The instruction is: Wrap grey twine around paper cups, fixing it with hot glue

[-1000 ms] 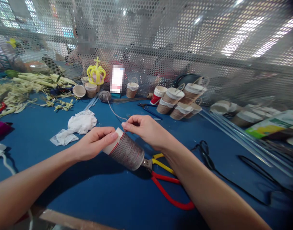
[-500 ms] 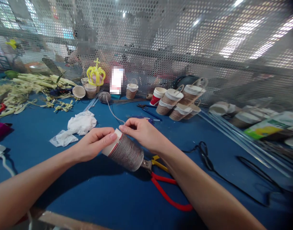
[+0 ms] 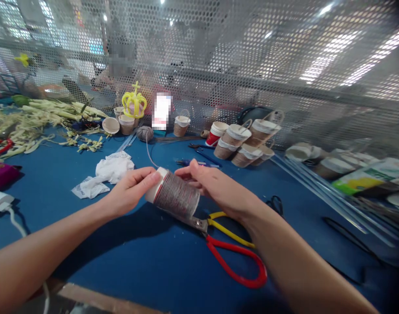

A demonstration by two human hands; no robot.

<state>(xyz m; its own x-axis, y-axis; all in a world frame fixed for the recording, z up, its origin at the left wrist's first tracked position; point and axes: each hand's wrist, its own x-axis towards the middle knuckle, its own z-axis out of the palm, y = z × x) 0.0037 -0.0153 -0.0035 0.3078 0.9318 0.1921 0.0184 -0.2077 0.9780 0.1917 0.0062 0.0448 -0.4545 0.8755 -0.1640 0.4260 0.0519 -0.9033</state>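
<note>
A paper cup wound with grey cord lies tilted above the table, its bare white rim toward the left. My left hand pinches that rim between thumb and fingers. Against the cup's upper right side rests my right hand, fingers apart and partly hidden behind the cup. From the ball of grey yarn a strand runs down to the cup's rim. Scissors with one red and one yellow handle lie just right of and below the cup.
Crumpled white plastic lies left of the cup. Several wrapped cups stand at the back right, near clear rods. A lit phone, a yellow crown and plant strips line the back.
My right hand has let go of the strand near the rim and moved right, along the cup's side, its fingers spreading. The cup has turned slightly; more of the scissors' handles shows.
</note>
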